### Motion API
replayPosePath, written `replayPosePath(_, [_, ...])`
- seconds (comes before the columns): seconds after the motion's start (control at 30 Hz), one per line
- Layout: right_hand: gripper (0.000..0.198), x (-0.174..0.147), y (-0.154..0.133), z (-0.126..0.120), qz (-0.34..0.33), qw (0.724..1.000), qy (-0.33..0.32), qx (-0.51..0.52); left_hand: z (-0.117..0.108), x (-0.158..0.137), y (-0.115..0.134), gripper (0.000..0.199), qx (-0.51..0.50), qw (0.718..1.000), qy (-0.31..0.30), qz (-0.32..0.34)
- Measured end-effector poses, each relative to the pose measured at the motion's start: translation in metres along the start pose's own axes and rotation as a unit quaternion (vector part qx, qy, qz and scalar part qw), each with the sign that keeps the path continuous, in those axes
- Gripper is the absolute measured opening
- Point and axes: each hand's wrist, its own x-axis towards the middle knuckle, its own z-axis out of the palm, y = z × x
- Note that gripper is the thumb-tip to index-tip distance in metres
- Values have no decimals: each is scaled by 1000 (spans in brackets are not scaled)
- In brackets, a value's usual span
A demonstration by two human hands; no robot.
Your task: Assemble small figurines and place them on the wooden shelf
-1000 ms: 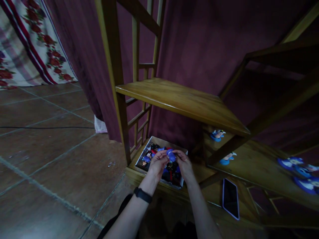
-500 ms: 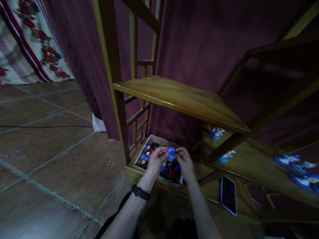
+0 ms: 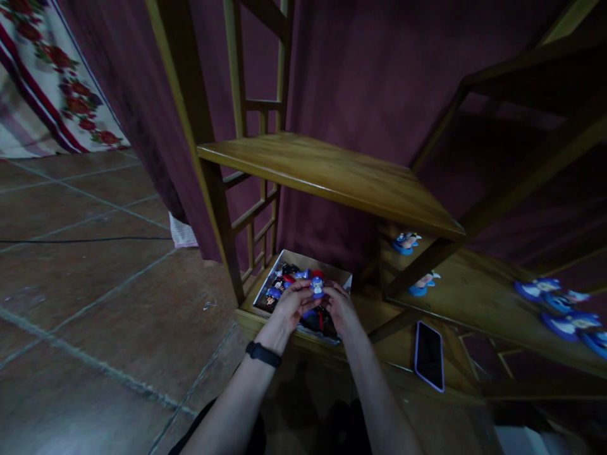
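Note:
Between my two hands is a small purple and white figurine (image 3: 317, 287), held over a shallow box. My left hand (image 3: 293, 304) grips it from the left, fingers closed at its side. From the right, my right hand (image 3: 339, 306) pinches the same figurine. The white-edged box (image 3: 281, 258) sits on the bottom shelf and holds several small toy figures (image 3: 275, 292) in black, red and purple. My hands hide part of the box's contents. A dark band circles my left wrist.
Just above the box is a wooden shelf board (image 3: 327, 174), with a slatted side frame (image 3: 253, 221) at left. A phone (image 3: 429, 355) lies on the bottom shelf to the right. Several more figurines (image 3: 535, 289) stand on the right-hand shelf. Behind hangs a purple curtain (image 3: 351, 82).
The figurine in my hands has turned; its white and purple side now faces me instead of the plain purple part. My view has shifted slightly.

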Motion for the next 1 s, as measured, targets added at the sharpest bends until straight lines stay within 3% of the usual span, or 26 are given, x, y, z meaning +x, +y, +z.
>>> replayPosePath(0.23, [15,1,18,1,11,997,52,58,-5,3,-6,25,23,999,20,-26])
replayPosePath(0.43, [13,5,31,2,-11,995,96,14,-2,5,-13,18,-5,998,44,-41])
replayPosePath(0.6, [20,4,22,1,-10,998,27,-49,0,3,-8,18,-24,998,51,-21])
replayPosePath(0.8, [28,5,10,-3,-36,991,-34,-121,-3,3,-5,21,16,1000,18,-12])
replayPosePath(1.0, [20,16,5,-12,-112,963,-63,-235,-4,1,-4,24,58,998,22,13])
